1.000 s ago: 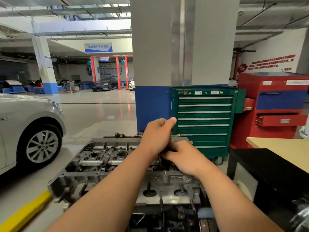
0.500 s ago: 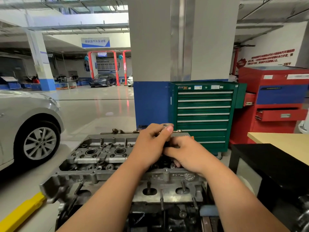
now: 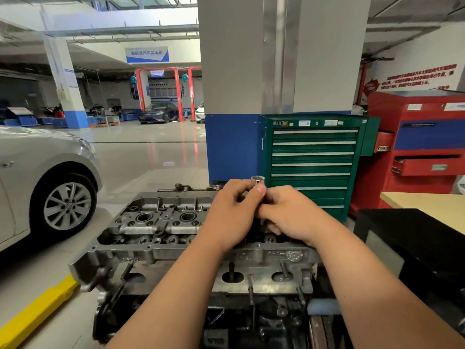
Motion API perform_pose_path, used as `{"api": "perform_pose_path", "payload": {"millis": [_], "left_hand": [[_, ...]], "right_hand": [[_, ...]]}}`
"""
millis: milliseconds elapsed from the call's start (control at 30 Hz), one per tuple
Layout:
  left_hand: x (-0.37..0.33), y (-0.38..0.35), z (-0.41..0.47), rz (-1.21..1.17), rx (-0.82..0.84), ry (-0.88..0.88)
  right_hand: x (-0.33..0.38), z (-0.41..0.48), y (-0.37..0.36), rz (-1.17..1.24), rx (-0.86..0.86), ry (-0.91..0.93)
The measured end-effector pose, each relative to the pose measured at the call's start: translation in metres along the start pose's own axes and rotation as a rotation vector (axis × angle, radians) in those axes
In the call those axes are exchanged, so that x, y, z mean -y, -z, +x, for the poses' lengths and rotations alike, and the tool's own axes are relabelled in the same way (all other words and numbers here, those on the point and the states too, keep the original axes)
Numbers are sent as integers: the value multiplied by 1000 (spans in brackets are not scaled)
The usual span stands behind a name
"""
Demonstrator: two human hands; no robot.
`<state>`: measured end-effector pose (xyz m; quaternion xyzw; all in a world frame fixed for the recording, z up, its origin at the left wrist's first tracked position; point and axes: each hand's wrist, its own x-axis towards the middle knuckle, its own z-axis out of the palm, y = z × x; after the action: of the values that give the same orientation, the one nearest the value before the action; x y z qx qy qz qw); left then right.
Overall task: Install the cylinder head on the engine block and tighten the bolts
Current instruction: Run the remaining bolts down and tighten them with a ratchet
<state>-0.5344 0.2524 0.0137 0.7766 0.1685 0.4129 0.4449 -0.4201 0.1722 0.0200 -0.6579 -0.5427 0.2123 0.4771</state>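
Both hands crowd together over the right end of the cylinder head (image 3: 161, 222) and hide whatever sits beneath them. Only the open top of a silver socket (image 3: 258, 180) pokes up above the knuckles. The left hand (image 3: 231, 212) pinches that socket, thumb pressed to its side. The right hand (image 3: 289, 215) curls in against it, knuckles up; whether it grips anything, I can't tell. The head sits on the dark engine block (image 3: 251, 321), which is murky and cut off below.
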Motion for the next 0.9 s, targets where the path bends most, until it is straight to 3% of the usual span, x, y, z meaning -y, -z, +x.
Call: {"api": "perform_pose_path", "payload": {"millis": [167,267,467,667,900], "left_hand": [[1,-1,1,-43,8,76],[2,-1,1,-20,1,29],[3,2,-2,-45,-57,0],[0,2,-4,-30,14,11],[-1,2,-3,-55,-17,38]], "right_hand": [[-1,-4,-5,-76,-95,97],[1,-1,-6,-127,-82,100],[-8,-8,0,0,-36,92],[-10,-9,-2,38,-51,161],[-9,-7,-3,-64,-29,155]]}}
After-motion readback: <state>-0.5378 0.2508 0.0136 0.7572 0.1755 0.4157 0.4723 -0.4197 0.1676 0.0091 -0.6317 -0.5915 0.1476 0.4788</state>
